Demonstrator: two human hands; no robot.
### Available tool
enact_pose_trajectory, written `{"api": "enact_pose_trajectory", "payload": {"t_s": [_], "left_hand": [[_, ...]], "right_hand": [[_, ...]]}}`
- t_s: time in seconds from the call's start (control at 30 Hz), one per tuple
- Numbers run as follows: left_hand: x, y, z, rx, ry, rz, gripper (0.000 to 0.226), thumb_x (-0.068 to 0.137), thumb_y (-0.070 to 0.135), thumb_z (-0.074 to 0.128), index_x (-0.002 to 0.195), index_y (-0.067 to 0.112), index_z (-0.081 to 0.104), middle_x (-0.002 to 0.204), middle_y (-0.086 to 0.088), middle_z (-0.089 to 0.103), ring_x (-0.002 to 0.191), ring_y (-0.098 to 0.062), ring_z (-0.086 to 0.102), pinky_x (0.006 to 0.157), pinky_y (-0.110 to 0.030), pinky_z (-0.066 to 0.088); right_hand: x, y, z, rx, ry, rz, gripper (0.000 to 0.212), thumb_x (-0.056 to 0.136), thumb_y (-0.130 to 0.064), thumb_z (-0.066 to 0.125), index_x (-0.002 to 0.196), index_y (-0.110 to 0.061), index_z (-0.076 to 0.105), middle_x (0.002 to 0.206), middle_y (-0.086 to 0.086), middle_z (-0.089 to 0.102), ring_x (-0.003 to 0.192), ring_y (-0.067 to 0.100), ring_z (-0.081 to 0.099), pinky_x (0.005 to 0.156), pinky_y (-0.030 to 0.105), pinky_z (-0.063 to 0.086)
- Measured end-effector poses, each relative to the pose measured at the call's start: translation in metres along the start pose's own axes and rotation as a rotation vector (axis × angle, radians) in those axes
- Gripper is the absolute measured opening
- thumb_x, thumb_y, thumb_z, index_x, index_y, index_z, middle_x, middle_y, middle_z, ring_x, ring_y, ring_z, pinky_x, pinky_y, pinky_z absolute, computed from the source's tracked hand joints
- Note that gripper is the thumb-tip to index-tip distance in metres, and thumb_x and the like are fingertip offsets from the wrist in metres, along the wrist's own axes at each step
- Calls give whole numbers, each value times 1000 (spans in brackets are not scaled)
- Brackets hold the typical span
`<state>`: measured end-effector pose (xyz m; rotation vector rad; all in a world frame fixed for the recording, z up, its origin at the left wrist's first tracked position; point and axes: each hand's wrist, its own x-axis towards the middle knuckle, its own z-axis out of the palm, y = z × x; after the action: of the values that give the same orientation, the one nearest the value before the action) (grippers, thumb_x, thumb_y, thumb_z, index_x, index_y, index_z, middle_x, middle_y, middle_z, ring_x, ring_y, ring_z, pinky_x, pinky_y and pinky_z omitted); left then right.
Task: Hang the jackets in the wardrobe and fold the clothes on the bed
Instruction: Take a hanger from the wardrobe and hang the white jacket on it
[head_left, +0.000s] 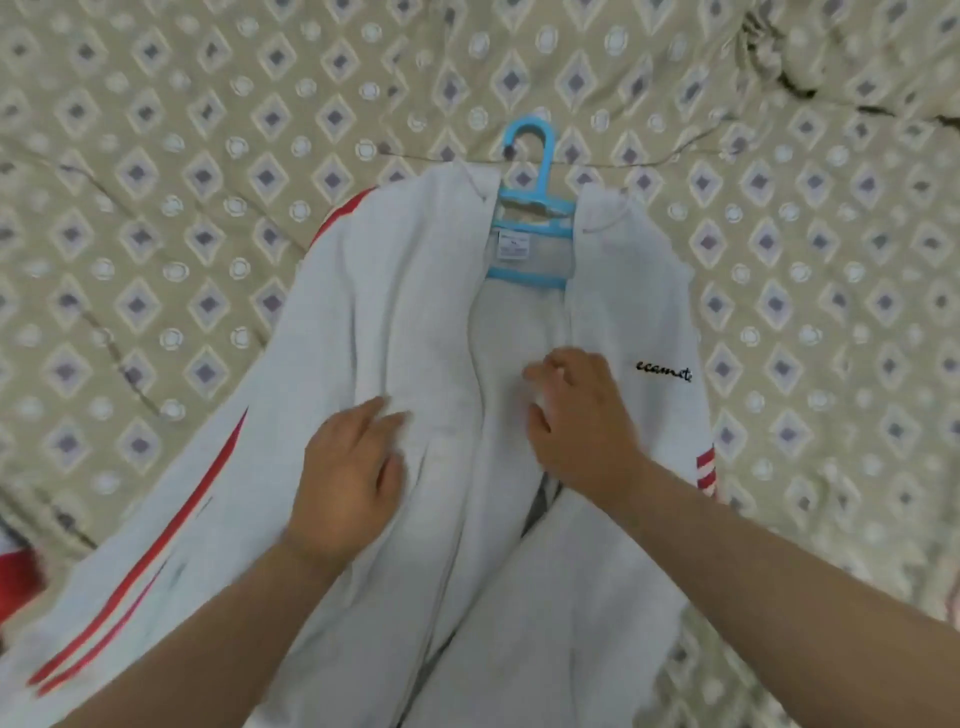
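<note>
A white jacket with red stripes along its sleeves (322, 322) lies face up and unzipped across the middle and lower part of the frame, spread on a beige quilted bedspread printed with grey diamonds and pale circles (156, 156). A light blue plastic hanger (540, 171) sits inside the jacket's shoulders at upper centre, its hook pointing toward the top of the frame and resting on the bedspread, with its crossbars showing in the open neck. A small white neck label (513, 245) is visible just inside the collar, and black script lettering (664, 372) runs across the chest panel at centre right. The two hands are apart, one on each front panel. The left hand (345, 478) lies on the panel left of centre with fingers stretched out over the cloth. The right hand (582, 421) is right of centre, its fingers and thumb curled and pinching the inner edge of the other panel, though blur softens the detail. A piece of red fabric (15, 577) shows at the lower left edge.
</note>
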<state>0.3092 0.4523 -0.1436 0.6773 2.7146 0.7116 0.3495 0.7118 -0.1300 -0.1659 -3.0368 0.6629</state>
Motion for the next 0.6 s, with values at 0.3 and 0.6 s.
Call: {"api": "enact_pose_trajectory", "payload": {"t_s": [0.3, 0.6], "left_hand": [[-119, 9, 23, -107, -348, -131, 17, 82, 12, 54, 89, 3, 66, 82, -11, 61, 75, -32, 62, 68, -37, 49], [-174, -9, 21, -32, -497, -284, 36, 80, 56, 52, 65, 26, 39, 65, 7, 44, 63, -12, 49, 57, -29, 36]], "right_hand": [[-149, -83, 35, 137, -813, -108, 29, 97, -34, 50, 111, -13, 64, 107, 4, 59, 94, 27, 59, 73, 39, 48], [-158, -112, 58, 172, -924, 79, 24, 97, -29, 51, 103, -11, 65, 108, 6, 65, 98, 28, 63, 84, 38, 50]]}}
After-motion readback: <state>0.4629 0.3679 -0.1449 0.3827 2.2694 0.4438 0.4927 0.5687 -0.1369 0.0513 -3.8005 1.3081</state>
